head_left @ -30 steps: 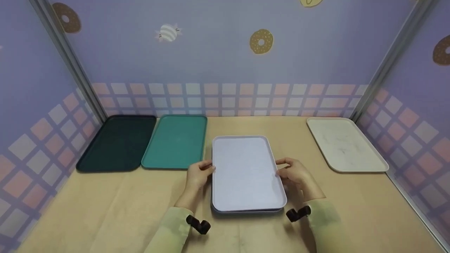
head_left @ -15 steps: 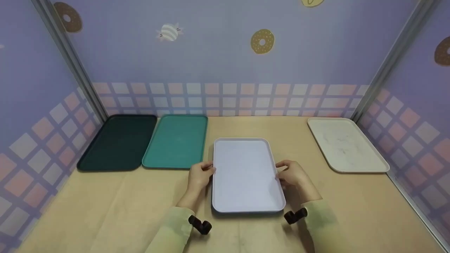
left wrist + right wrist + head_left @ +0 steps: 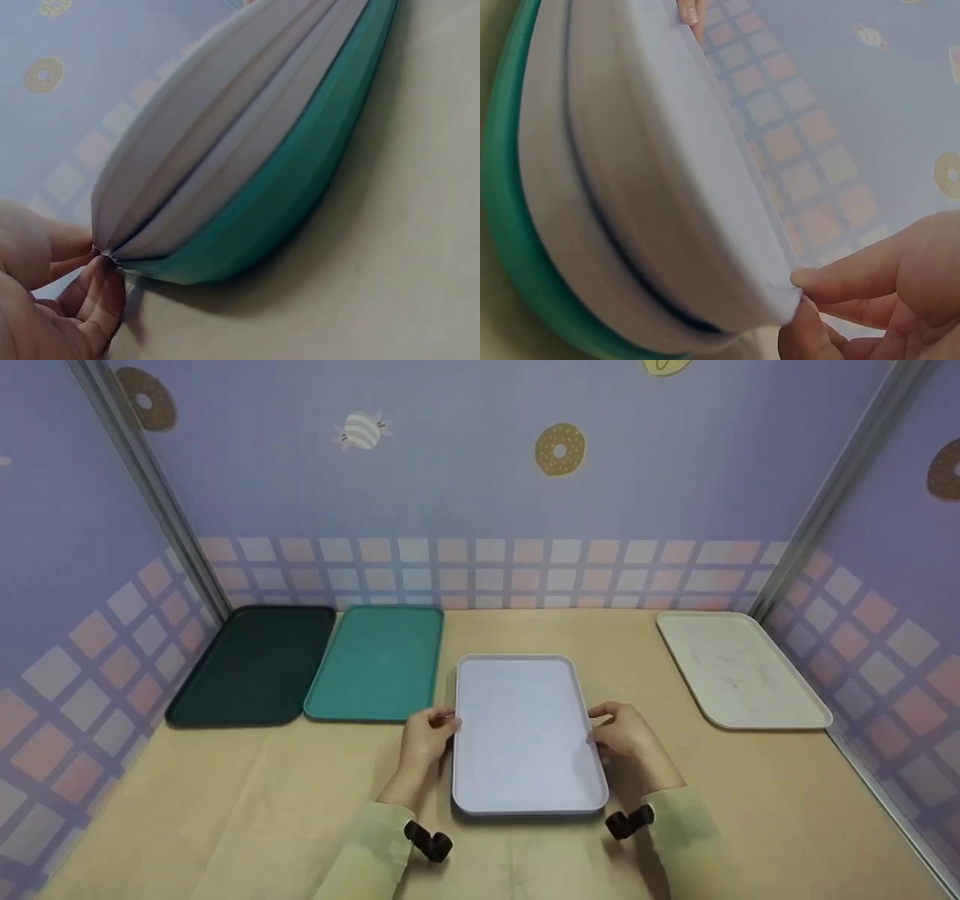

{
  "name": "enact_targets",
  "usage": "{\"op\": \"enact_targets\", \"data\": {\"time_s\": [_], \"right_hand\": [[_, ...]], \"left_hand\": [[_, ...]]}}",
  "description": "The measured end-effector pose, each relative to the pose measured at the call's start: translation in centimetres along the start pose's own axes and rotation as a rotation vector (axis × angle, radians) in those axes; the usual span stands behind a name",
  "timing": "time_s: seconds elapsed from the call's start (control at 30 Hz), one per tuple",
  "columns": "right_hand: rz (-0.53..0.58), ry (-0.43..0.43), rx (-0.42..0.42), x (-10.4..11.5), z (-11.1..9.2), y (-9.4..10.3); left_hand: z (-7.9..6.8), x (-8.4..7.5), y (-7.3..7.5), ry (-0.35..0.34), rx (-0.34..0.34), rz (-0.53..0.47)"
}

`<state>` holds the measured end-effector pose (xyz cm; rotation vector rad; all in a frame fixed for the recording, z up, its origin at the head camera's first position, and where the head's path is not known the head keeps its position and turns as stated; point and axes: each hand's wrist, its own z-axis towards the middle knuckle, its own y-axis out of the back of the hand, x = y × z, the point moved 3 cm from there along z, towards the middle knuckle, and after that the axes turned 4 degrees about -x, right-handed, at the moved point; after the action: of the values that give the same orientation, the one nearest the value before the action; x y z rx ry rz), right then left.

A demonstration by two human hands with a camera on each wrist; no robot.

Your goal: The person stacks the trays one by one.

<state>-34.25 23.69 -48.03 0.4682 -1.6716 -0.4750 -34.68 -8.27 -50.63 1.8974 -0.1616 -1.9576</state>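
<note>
A pale white tray (image 3: 523,731) lies on top of a small stack in the middle of the table. In the left wrist view another pale tray (image 3: 255,169) shows beneath it, with a green tray (image 3: 300,195) at the bottom. My left hand (image 3: 426,735) pinches the top tray's left rim between thumb and fingers. On the opposite side, my right hand (image 3: 622,731) pinches the right rim the same way. The right wrist view shows a dark gap between the top tray and the one below, narrowing toward the near corner.
A dark green tray (image 3: 255,666) and a teal tray (image 3: 376,662) lie side by side at the back left. A marbled white tray (image 3: 739,669) lies at the back right. Patterned walls (image 3: 480,472) enclose the table (image 3: 225,810) at the back and both sides.
Over the second, the top tray has shifted slightly toward the person and settled more squarely over the stack. Both hands keep their hold; the last half second shows almost no movement.
</note>
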Motion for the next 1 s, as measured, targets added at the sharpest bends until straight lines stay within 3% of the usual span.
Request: {"op": "enact_targets", "data": {"time_s": [0.17,0.37,0.57,0.83,1.0], "right_hand": [[0.032,-0.018,0.024,-0.3,0.2,0.0],[0.055,-0.026,0.042,-0.7,0.4,0.6],[0.128,-0.009,0.015,-1.0,0.3,2.3],[-0.079,0.101,-0.207,-3.1,0.5,7.7],[-0.254,0.157,-0.269,-5.6,0.6,11.5]], "left_hand": [[0.0,-0.3,0.4,0.022,0.087,0.014],[0.0,-0.2,0.7,0.138,0.237,-0.105],[0.1,0.4,0.7,0.152,0.264,-0.221],[0.1,0.8,0.5,0.177,0.258,-0.251],[0.1,0.8,0.5,0.183,0.251,-0.201]]}}
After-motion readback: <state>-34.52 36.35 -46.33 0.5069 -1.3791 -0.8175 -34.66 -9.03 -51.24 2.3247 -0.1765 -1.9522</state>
